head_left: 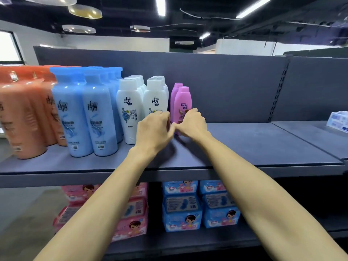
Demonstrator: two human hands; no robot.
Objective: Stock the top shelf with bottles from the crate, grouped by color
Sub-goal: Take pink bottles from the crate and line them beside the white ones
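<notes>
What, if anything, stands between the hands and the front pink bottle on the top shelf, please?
Nothing visible does: the right hand grips the front pink bottle low down, the left hand is close beside it, and the shelf to its right lies bare.

The top shelf and its back panel look like painted metal, matt dark grey and smooth. The orange bottles at nine o'clock, the blue bottles, white bottles and pink bottles are smooth, glossy plastic. At six o'clock, pink packs and blue packs wear shiny printed film.
</notes>
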